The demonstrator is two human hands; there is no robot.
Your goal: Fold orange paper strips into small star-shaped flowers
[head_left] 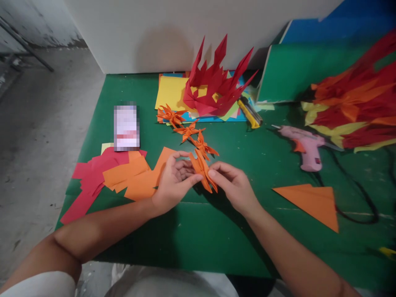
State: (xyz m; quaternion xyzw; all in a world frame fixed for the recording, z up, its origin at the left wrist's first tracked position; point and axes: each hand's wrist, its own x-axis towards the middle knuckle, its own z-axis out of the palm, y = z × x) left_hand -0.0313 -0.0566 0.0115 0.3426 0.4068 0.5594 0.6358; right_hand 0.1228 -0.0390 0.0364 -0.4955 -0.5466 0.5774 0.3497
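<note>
Both hands meet over the middle of the green table (216, 231) on a small folded orange paper piece (202, 170). My left hand (173, 183) cups it from the left, thumb and forefinger pinching its lower edge. My right hand (232, 183) pinches its right side with the fingertips. Just behind lie three finished orange folded flowers (188, 131) in a row. To the left sit loose orange sheets (133, 177) and red sheets (89, 185).
A large red spiky paper form (216, 88) stands on a stack of coloured sheets (170, 93) at the back. A yellow utility knife (250, 113), a pink glue gun (305, 146) with a black cord, an orange paper triangle (315, 202) and a red-orange paper mass (355, 107) lie right. A phone (126, 126) lies left.
</note>
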